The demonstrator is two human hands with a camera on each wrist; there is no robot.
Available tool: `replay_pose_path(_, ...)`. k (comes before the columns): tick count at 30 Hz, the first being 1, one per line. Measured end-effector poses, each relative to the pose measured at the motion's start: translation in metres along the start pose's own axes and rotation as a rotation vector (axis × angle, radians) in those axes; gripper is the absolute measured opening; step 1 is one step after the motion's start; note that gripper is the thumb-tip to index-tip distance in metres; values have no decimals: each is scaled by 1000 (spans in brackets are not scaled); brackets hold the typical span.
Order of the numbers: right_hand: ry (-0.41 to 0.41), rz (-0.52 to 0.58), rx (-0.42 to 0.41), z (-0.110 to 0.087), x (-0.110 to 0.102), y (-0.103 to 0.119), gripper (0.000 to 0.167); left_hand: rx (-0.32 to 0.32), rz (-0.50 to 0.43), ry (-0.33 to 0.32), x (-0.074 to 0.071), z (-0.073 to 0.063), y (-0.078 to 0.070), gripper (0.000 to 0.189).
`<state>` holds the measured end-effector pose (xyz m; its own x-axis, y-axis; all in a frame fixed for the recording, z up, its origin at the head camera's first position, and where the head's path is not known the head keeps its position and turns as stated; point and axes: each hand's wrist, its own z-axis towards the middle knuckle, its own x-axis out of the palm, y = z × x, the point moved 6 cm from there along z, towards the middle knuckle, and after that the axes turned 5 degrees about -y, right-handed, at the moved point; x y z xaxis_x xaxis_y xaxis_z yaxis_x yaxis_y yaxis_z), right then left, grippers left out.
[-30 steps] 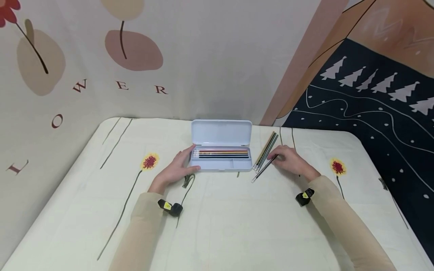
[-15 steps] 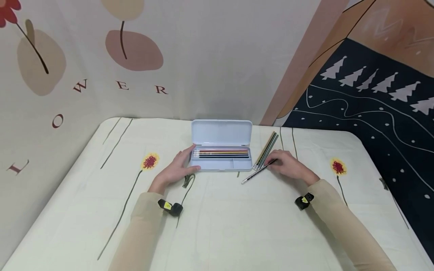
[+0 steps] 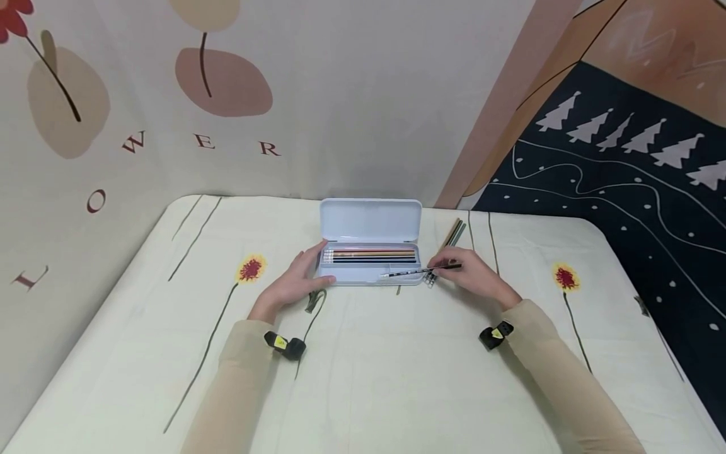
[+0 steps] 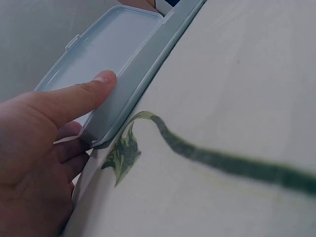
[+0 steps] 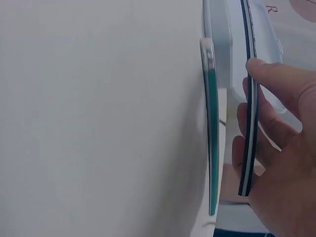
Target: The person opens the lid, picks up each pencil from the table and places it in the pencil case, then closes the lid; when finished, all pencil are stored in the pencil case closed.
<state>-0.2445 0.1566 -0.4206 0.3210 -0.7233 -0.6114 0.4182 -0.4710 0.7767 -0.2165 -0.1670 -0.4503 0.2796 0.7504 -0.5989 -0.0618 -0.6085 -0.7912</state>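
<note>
An open pale-blue pencil case (image 3: pixel 346 275) lies at the far middle of the table, its lid (image 3: pixel 370 221) tilted back. Several pencils (image 3: pixel 371 256) lie side by side in its rear compartment. My left hand (image 3: pixel 295 280) holds the case's left end; in the left wrist view the thumb (image 4: pixel 94 94) presses on the front wall and the fingers lie around the corner. My right hand (image 3: pixel 471 271) pinches a black-and-white striped pencil (image 5: pixel 252 113) between thumb and fingers. That pencil's tip end points left, over the case's front right compartment.
More pencils (image 3: pixel 454 233) lie in a loose bundle to the right of the case, partly covered by my right hand. A green pencil (image 5: pixel 213 138) of that bundle shows in the right wrist view. A floral cloth (image 3: pixel 363 366) covers the table, with a printed curtain (image 3: pixel 363 126) behind it.
My right hand has moved left, lifting the striped pencil from beside the bundle and turning it nearly level over the case's front. My left hand stays where it was.
</note>
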Motion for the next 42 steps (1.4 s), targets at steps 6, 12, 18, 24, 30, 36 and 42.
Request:
replay_pose_path(6, -47, 24, 20, 8, 7, 9, 15, 11, -2, 0, -1, 1, -1, 87)
replay_pose_path(12, -59, -2, 8, 22, 20, 22, 17, -10, -8, 2, 0, 0, 1, 87)
replay_pose_path(18, -68, -67, -11, 39, 36, 33, 20, -11, -10, 1, 0, 0, 2, 86)
replay_pose_path(24, -49, -100, -47, 54, 54, 42, 20, -11, -9, 0, 0, 0, 2, 87)
replay_pose_path(30, -31, -139, -45, 64, 67, 48, 21, -16, -6, -1, 0, 0, 2, 87)
replay_pose_path(36, -53, -127, -32, 65, 67, 50, 25, -16, -12, 0, 0, -1, 0, 87)
replay_pose_path(42, -100, -65, 10, 55, 54, 42, 23, -28, -9, -1, 0, -1, 1, 87)
